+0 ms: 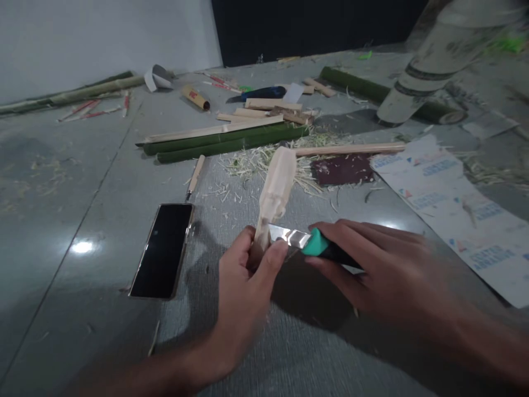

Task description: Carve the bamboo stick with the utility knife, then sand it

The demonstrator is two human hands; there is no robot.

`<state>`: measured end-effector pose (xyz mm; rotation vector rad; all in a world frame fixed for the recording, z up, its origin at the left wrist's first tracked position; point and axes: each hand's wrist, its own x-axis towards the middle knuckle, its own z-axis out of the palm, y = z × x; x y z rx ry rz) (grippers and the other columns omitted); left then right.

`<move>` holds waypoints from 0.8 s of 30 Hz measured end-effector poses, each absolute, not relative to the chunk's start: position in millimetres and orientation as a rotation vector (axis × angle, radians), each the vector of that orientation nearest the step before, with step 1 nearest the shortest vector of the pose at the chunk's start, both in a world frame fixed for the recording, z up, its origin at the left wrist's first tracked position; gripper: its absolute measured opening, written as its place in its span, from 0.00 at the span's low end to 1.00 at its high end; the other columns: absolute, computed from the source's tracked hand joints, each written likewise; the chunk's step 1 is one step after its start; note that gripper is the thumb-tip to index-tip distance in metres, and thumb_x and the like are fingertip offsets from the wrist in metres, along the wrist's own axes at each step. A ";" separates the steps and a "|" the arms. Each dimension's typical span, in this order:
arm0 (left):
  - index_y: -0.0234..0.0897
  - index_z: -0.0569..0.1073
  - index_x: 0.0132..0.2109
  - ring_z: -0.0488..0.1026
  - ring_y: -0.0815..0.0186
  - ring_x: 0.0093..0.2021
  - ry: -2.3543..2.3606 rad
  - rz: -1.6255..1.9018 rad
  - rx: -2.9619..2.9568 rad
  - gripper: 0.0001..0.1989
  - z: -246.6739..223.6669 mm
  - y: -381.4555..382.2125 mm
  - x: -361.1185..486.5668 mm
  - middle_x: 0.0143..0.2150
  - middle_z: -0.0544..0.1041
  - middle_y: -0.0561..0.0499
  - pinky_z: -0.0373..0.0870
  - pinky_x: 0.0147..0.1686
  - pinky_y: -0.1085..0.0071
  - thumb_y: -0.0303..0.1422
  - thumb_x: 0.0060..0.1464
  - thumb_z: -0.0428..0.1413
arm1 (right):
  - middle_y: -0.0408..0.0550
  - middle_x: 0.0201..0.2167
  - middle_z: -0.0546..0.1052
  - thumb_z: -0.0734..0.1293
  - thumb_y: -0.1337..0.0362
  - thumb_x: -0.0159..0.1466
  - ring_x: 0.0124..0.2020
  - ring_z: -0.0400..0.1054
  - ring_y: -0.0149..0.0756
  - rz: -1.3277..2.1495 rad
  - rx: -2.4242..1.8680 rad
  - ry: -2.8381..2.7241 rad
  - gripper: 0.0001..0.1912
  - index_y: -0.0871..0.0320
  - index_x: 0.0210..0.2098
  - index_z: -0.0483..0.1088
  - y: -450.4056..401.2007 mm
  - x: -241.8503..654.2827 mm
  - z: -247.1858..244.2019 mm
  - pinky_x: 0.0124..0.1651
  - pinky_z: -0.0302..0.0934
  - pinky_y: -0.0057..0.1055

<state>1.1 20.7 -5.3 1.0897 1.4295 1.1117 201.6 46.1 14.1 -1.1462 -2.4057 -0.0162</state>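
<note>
A pale carved wooden piece (278, 176), wide at its upper end and narrow below, is held upright at its lower end by my left hand (250, 278). My right hand (372, 259) is wrapped round a utility knife (316, 242) with a teal and black handle. The knife's silver blade points left and touches the narrow part of the wood. My left thumb lies close beside the blade. Just beneath the blade, the lower end of the wood is partly hidden by my fingers.
A phone (162, 251) lies on the floor at left, below a small wooden-handled tool (196, 173). Beyond are green bamboo lengths (231, 142), shavings (252, 162) and a blue-black knife (262, 94). Printed sheets (458, 215) lie at right, below a person's leg (425, 69).
</note>
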 end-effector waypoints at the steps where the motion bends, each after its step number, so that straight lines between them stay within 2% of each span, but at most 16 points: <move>1: 0.39 0.64 0.31 0.56 0.72 0.24 1.420 1.114 1.094 0.19 -5.7 20.3 1.1 0.24 0.58 0.59 0.56 0.22 0.78 0.44 0.63 0.61 | 0.45 0.31 0.78 0.64 0.57 0.75 0.27 0.71 0.36 0.005 -1.135 -2.415 0.10 0.57 0.43 0.70 47.2 202.8 13.4 0.30 0.58 0.33; 6: 0.40 0.65 0.35 0.55 0.72 0.24 1.374 1.118 1.069 0.14 -5.5 20.5 2.3 0.24 0.59 0.60 0.55 0.22 0.77 0.41 0.65 0.59 | 0.45 0.28 0.77 0.60 0.57 0.76 0.23 0.68 0.34 0.140 -1.207 -2.357 0.12 0.57 0.48 0.70 49.2 207.4 19.0 0.26 0.55 0.32; 11: 0.41 0.63 0.35 0.53 0.73 0.23 1.336 1.098 1.061 0.15 -6.0 21.3 2.5 0.23 0.57 0.61 0.53 0.21 0.77 0.41 0.65 0.59 | 0.43 0.23 0.75 0.58 0.55 0.77 0.18 0.64 0.32 0.228 -1.296 -2.342 0.14 0.56 0.47 0.71 51.0 207.9 23.7 0.23 0.52 0.31; 19: 0.40 0.67 0.35 0.57 0.72 0.26 1.316 1.107 1.085 0.11 -5.9 19.3 2.3 0.26 0.61 0.59 0.58 0.23 0.77 0.36 0.63 0.60 | 0.43 0.28 0.77 0.58 0.56 0.77 0.22 0.69 0.33 0.336 -1.134 -2.432 0.14 0.58 0.48 0.70 52.3 208.2 10.8 0.24 0.54 0.31; 24: 0.39 0.67 0.36 0.57 0.72 0.26 1.316 1.109 1.090 0.11 -6.7 18.5 2.3 0.27 0.61 0.59 0.58 0.24 0.77 0.36 0.64 0.60 | 0.40 0.24 0.75 0.56 0.58 0.78 0.19 0.66 0.31 0.425 -1.103 -2.402 0.14 0.58 0.48 0.70 53.2 208.6 12.8 0.23 0.52 0.30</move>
